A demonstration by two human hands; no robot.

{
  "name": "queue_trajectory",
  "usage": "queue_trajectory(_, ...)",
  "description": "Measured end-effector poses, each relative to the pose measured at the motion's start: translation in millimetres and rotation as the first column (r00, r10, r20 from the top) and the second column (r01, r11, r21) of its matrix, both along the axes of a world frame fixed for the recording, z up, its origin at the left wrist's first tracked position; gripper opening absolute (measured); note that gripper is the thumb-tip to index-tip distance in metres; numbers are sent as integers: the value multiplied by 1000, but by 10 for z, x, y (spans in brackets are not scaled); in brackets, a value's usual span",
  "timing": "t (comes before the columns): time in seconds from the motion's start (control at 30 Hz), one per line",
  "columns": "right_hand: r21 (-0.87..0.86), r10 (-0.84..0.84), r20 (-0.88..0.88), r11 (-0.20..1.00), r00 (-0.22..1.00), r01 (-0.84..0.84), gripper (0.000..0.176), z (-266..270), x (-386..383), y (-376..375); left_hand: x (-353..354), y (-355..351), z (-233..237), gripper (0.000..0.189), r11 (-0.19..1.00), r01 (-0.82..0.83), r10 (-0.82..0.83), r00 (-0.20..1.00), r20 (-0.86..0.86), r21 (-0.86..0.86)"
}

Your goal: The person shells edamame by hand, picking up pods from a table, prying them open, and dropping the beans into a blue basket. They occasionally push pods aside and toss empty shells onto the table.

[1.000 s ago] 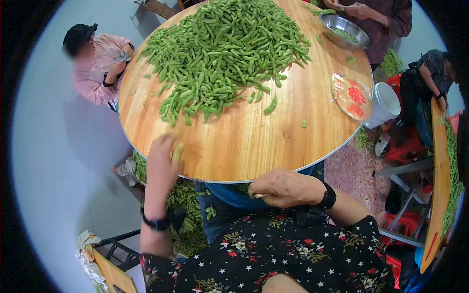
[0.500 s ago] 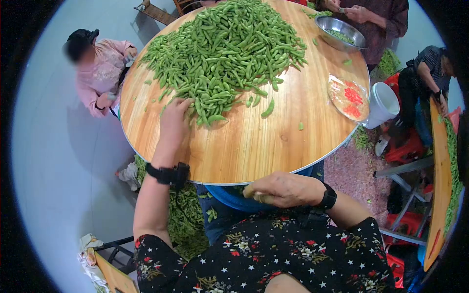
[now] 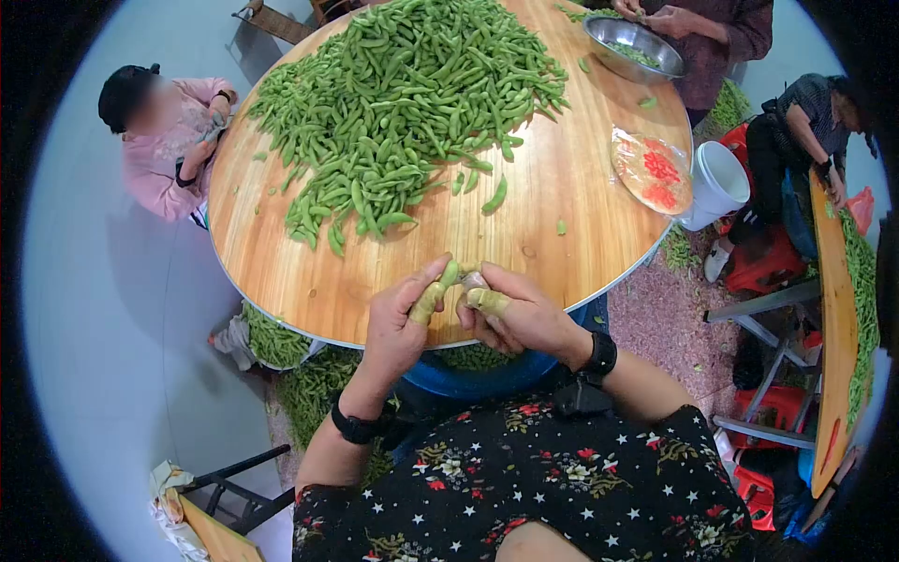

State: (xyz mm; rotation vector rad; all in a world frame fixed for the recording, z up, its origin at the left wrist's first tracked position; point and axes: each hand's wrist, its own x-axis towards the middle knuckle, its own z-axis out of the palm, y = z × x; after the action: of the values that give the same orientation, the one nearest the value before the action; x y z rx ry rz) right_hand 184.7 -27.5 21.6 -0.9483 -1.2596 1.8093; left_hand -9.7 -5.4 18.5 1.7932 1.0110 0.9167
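Between the thumb and fingers of my left hand is a green soybean pod, pinched upright. Close beside it, my right hand is closed, its fingertips almost meeting the pod; a small greyish bit shows there, too small to name. Yellowish coverings wrap both thumbs. Below the hands, a blue tub sits at my lap with green stuff inside, partly hidden by my wrists. Past my hands, a large heap of soybean pods covers the far side of the round wooden table.
A metal bowl stands at the table's far right, near another person's hands. Right of the heap lies a plastic-wrapped round thing with red pieces, by a white bucket. A person in pink sits left. Pods lie on the floor.
My left hand has come back from the heap with a pod and now meets my right hand above the tub. My right hand has risen slightly; the whole view has shifted a little.
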Motion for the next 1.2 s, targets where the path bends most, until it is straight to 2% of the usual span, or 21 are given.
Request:
queue_trajectory(0.07,-20,-30,-27,999,999,29,15,-12,-26,-23,13,-10,-25,35,996,0,2,1000,-21,87)
queue_trajectory(0.3,-47,-93,-71,995,993,90,11,31,-57,-69,62,-43,-26,35,992,-17,14,1000,20,122)
queue_trajectory(0.37,33,-86,-52,996,995,88,11,5,-53,-98,56,-73,81,36,843,86,108,940,-323,530)
queue_trajectory(0.43,109,-82,-33,990,996,85,10,59,-43,-114,79,-154,140,36,825,83,83,961,-265,558)
queue_trajectory(0.5,-125,-5,-125,992,992,-11,12,178,-15,-141,66,-174,107,35,811,78,55,976,-208,580)
queue_trajectory(0.53,-130,-6,-127,991,992,-10,12,129,4,-122,35,-133,44,35,994,82,-61,969,238,-76)
queue_trajectory(0.57,-235,7,-317,968,948,-86,14,47,29,-63,15,-98,-4,34,699,350,148,782,605,-624)
queue_trajectory(0.6,-318,-3,-494,931,869,-178,15,-7,45,-13,24,-91,-28,33,674,399,164,740,653,-622)
queue_trajectory(0.73,-282,-20,-343,956,939,-82,17,-50,12,16,45,-49,-100,33,738,292,114,834,540,-608)
queue_trajectory(0.77,-280,-44,-271,959,962,-35,17,-5,3,13,75,-74,-167,32,944,71,45,940,339,-323)
queue_trajectory(0.8,-275,-68,-199,961,978,11,17,35,-3,7,98,-85,-177,32,995,-79,72,991,108,61)
queue_trajectory(0.83,-274,-68,-199,962,978,11,17,65,-5,-2,89,-77,-158,32,995,-79,72,991,109,62)
queue_trajectory(0.9,-228,-72,-79,972,994,52,17,100,-18,-20,66,-65,-70,23,844,1,154,957,-244,536)
queue_trajectory(0.93,-229,-71,-80,972,994,51,17,94,-33,-27,90,-75,-47,16,875,-43,152,970,-190,483)
queue_trajectory(0.97,-84,-92,71,992,993,98,17,87,-47,-33,83,-79,-53,16,875,-43,152,970,-190,482)
queue_trajectory(1.0,66,-133,216,990,967,122,18,79,-53,-38,74,-90,-63,16,991,-118,118,993,-7,57)
queue_trajectory(1.03,65,-133,217,990,967,122,18,69,-38,-31,68,-101,-70,16,920,-87,163,971,173,-382)
queue_trajectory(1.1,98,-103,280,992,955,78,18,37,-4,5,84,-110,-86,17,926,-96,172,969,180,-364)
queue_trajectory(1.13,96,-100,280,993,955,75,18,11,-8,3,75,-111,-122,17,974,-124,143,985,92,-188)
queue_trajectory(1.17,379,-272,371,917,888,123,18,-12,-8,-1,73,-107,-152,17,992,-129,129,992,0,-3)
queue_trajectory(1.2,635,-455,400,764,796,118,17,-22,-4,-3,82,-92,-171,17,992,-130,130,992,1,-4)
